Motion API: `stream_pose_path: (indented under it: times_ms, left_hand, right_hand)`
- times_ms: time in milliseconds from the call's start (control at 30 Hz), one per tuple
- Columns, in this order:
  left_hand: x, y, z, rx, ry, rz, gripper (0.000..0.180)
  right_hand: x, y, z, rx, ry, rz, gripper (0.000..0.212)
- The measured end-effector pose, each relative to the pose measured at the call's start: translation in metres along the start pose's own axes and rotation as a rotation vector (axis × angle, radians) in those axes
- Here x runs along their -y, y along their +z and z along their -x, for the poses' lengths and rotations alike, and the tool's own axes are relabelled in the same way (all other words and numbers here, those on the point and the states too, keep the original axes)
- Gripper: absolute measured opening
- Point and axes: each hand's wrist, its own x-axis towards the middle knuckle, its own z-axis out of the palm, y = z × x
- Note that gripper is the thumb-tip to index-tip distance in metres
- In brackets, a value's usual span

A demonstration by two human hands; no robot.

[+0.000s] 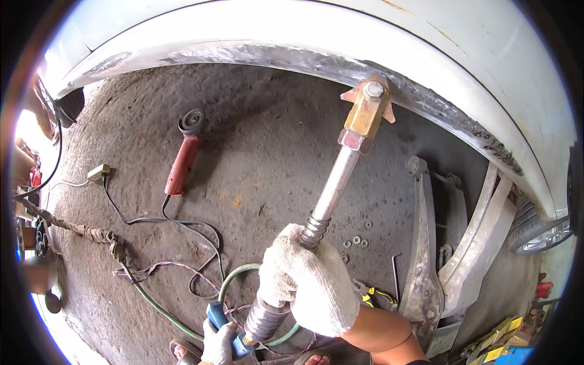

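My gloved right hand (pixel 310 280) is closed round the shaft of a long metal pulling tool, just below a coil spring. The tool (pixel 342 177) looks like a slide-hammer dent puller. It runs up and away to a brass-coloured clamp head (pixel 365 115), bolted and pronged, which touches the bare metal lower edge of the white car sill (pixel 292 56). At the tool's near end, my gloved left hand (pixel 218 344) grips the blue handle (pixel 216 313), partly hidden by the glove. A green hose (pixel 238 272) loops beside it.
A red angle grinder (pixel 183 164) lies on the rough floor, its black cord (pixel 143 220) trailing left. Several washers (pixel 356 241), yellow-handled pliers (pixel 372 295) and a hex key (pixel 396 277) lie right of my hands. Beyond them stand a grey metal jack (pixel 424 274) and a car wheel (pixel 538 231).
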Motion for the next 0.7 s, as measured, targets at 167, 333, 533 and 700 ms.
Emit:
stream_pose_path:
  times_ms: [167, 333, 533, 700]
  left_hand:
    - [0.001, -0.002, -0.002, 0.000, -0.008, -0.033, 0.047]
    - [0.001, 0.000, -0.001, -0.008, 0.013, -0.030, 0.046]
    - [0.000, 0.000, -0.002, 0.002, 0.024, 0.015, 0.046]
    - [-0.009, 0.002, 0.002, 0.001, -0.020, 0.038, 0.045]
  right_hand:
    - [0.002, 0.009, -0.001, -0.095, 0.010, 0.054, 0.011]
    - [0.001, 0.005, -0.002, -0.079, -0.001, 0.048, 0.011]
    - [0.000, 0.005, -0.002, -0.055, -0.011, 0.009, 0.011]
    - [-0.014, -0.005, -0.014, 0.054, -0.315, 0.381, 0.009]
